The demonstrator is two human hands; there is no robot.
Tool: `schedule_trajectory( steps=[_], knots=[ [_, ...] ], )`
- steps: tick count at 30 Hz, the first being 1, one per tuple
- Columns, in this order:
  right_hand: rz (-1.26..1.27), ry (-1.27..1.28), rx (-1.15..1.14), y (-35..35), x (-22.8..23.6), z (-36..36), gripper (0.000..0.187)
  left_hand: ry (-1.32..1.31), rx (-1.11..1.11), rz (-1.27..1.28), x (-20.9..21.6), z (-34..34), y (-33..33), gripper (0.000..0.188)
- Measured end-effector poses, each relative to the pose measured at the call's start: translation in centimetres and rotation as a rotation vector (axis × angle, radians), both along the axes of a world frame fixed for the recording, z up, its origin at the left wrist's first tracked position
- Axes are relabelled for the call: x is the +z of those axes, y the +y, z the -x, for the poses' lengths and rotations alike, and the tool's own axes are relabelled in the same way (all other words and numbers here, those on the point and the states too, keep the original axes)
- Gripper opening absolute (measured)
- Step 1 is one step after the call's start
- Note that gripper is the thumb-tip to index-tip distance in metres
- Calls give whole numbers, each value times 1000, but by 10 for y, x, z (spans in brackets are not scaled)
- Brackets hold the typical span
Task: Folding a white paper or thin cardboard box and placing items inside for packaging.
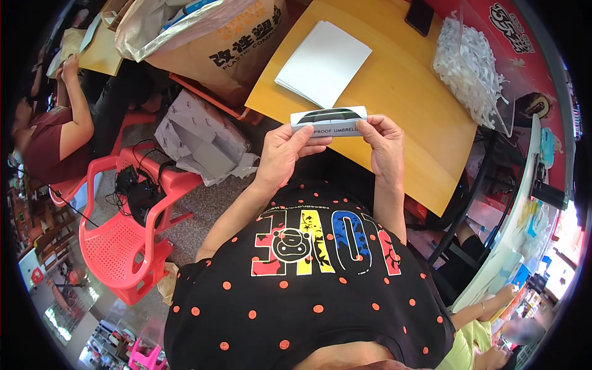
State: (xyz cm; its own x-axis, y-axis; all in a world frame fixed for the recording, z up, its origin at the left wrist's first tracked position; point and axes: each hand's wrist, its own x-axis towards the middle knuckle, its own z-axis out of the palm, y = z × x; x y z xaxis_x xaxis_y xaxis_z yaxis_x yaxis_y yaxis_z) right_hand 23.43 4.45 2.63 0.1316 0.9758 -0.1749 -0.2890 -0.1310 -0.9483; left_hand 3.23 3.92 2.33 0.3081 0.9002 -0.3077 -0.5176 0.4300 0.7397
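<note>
1. A small, white-and-grey folded card sleeve (336, 130) with a dark, curved opening is gripped at both ends, pinched between thumb and fingers of the left hand (282, 150) and the right hand (385, 147).
2. Just beyond the fingers, white rectangular paper sheets (327, 61) are stacked on a yellow, smooth-surfaced tabletop (407, 80).
3. Farther off, right of the fingers, white shredded strips (472, 68) are heaped in a clear plastic container (508, 117).

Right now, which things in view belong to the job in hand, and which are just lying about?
Likely part of the job:
grey printed paper, held between the left hand and right hand
white sheets on the table

Likely just lying about:
phone
black cabled gear
red chair under the gear
</note>
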Motion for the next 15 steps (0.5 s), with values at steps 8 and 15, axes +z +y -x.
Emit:
schedule_trajectory(
  steps=[8,15],
  knots=[
    [99,81,16,-6,1,-12,16,52,-20,-13,0,-12,-4,29],
    [168,218,86,-9,11,-3,21,49,8,-3,2,-13,-5,28]
  ],
)
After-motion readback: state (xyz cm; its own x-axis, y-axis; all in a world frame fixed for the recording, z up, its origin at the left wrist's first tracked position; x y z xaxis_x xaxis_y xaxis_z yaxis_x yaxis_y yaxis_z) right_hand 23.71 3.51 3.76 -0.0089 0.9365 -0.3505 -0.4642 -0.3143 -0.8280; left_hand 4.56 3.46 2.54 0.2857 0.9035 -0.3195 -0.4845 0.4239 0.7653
